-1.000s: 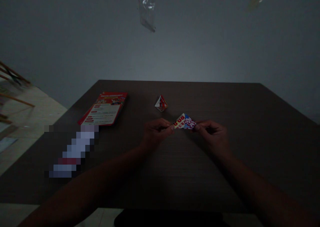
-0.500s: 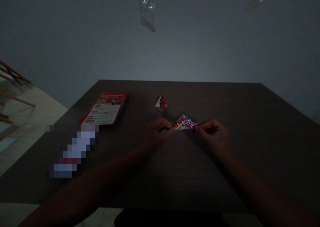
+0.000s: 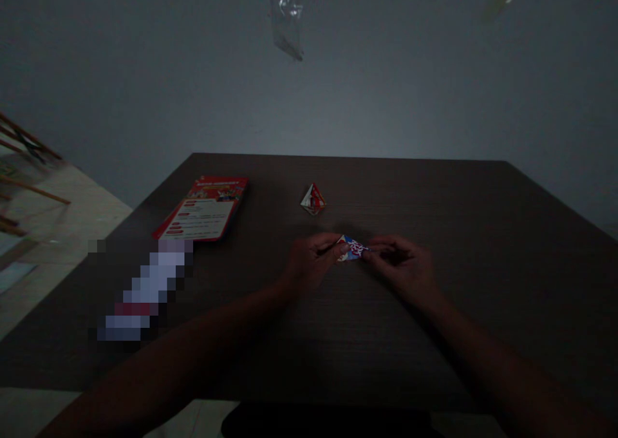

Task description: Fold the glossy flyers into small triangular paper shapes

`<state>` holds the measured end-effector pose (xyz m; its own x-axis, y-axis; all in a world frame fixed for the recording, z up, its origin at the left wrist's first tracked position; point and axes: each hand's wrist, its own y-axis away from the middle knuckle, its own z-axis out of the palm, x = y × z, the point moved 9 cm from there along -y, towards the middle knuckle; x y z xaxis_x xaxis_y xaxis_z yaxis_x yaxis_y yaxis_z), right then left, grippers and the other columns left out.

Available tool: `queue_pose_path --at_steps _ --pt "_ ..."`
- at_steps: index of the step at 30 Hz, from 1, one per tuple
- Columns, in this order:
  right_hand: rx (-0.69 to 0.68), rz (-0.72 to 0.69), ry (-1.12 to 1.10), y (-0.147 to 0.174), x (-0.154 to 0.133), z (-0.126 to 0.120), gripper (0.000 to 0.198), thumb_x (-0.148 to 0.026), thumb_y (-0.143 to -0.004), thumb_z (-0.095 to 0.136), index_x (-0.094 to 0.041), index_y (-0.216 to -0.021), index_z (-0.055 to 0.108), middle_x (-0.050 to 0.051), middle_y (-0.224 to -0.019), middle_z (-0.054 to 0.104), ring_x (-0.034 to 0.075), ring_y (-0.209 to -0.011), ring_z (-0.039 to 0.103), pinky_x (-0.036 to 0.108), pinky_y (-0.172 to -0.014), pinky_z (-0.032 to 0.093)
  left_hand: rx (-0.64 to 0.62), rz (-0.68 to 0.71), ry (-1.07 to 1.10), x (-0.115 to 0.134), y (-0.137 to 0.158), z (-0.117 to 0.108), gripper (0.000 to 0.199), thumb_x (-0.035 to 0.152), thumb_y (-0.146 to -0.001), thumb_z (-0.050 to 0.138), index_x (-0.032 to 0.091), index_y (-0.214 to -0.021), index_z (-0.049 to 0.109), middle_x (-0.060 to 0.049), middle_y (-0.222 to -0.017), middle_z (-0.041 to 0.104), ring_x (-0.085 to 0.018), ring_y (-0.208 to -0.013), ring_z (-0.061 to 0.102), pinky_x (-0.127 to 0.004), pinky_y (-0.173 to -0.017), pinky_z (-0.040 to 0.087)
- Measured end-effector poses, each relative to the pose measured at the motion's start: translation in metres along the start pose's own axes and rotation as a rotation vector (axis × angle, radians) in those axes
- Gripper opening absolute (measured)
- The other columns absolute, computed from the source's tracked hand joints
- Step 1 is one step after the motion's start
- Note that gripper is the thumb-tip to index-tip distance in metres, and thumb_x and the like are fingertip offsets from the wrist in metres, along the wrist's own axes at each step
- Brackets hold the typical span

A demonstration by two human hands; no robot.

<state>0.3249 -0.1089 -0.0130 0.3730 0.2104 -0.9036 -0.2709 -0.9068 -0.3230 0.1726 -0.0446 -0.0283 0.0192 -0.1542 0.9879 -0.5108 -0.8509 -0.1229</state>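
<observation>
Between my two hands is a small piece of folded printed paper [image 3: 354, 249], blue and white with pink-white lettering. My left hand [image 3: 316, 257] pinches its left side, the thumb lying across the front. The right corner is caught between the thumb and fingers of my right hand [image 3: 403, 261]. Both hands are closed, just above the dark table, and the fingertips hide the paper's edges. Beyond them on the table stands a small pointed folded paper shape [image 3: 313, 199] in red and white, touched by neither hand.
A stack of red and white printed sheets [image 3: 205, 209] lies at the left of the dark wooden table [image 3: 410, 193]. Nearer me, a blurred-out pale item [image 3: 149, 290] rests there. A clear plastic bag [image 3: 288, 19] hangs on the wall behind. Wooden furniture legs [image 3: 33, 190] show at far left.
My hands have come closer together and slightly down. The left thumb now covers more of the folded paper, and less of its red-and-yellow print shows.
</observation>
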Motion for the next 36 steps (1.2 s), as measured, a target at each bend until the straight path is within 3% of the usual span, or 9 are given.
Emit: queue_pose_path --at_steps 8,17,22,28,36 --pt "-0.037 0.156 -0.177 -0.001 0.013 0.008 0.025 -0.031 -0.062 0.077 -0.019 -0.083 0.069 0.005 -0.073 0.073 0.018 -0.065 0.068 0.031 -0.063 0.057 -0.031 -0.008 0.017 -0.001 0.001 0.002 0.024 0.032 -0.077 0.064 0.013 -0.090 0.068 -0.007 -0.085 0.072 -0.016 -0.072 0.066 -0.024 -0.064 0.051" --pt "-0.045 0.216 -0.279 -0.001 0.020 0.009 0.028 -0.029 -0.058 0.080 -0.019 -0.081 0.068 0.003 -0.071 0.073 0.016 -0.062 0.067 0.030 -0.062 0.056 -0.058 -0.030 0.029 -0.009 0.000 0.003 0.025 0.032 -0.076 0.065 0.012 -0.091 0.068 -0.007 -0.085 0.072 -0.014 -0.071 0.065 -0.022 -0.064 0.049" --pt "-0.065 0.216 -0.271 0.000 0.018 0.010 0.028 -0.029 -0.058 0.080 -0.019 -0.081 0.068 0.003 -0.070 0.073 0.017 -0.062 0.068 0.031 -0.062 0.056 -0.056 -0.067 0.015 -0.010 0.001 0.002 0.024 0.035 -0.074 0.065 0.012 -0.080 0.067 -0.003 -0.070 0.068 -0.010 -0.057 0.057 -0.019 -0.052 0.042" --pt "-0.095 0.218 -0.269 0.001 0.016 0.012 0.033 -0.030 -0.058 0.080 -0.019 -0.086 0.066 0.003 -0.071 0.073 0.017 -0.061 0.068 0.031 -0.062 0.056 -0.112 -0.064 -0.052 -0.004 -0.002 0.001 0.019 0.030 -0.072 0.065 0.011 -0.069 0.066 0.000 -0.058 0.060 -0.008 -0.053 0.050 -0.019 -0.051 0.037" --pt "0.025 0.290 -0.352 -0.003 0.024 0.002 0.038 -0.032 -0.057 0.081 -0.019 -0.089 0.064 0.000 -0.065 0.071 0.015 -0.056 0.064 0.028 -0.058 0.053 -0.212 -0.107 -0.078 -0.005 0.002 0.012 0.019 0.029 -0.071 0.064 0.011 -0.065 0.064 0.001 -0.052 0.055 -0.008 -0.048 0.047 -0.018 -0.045 0.033"
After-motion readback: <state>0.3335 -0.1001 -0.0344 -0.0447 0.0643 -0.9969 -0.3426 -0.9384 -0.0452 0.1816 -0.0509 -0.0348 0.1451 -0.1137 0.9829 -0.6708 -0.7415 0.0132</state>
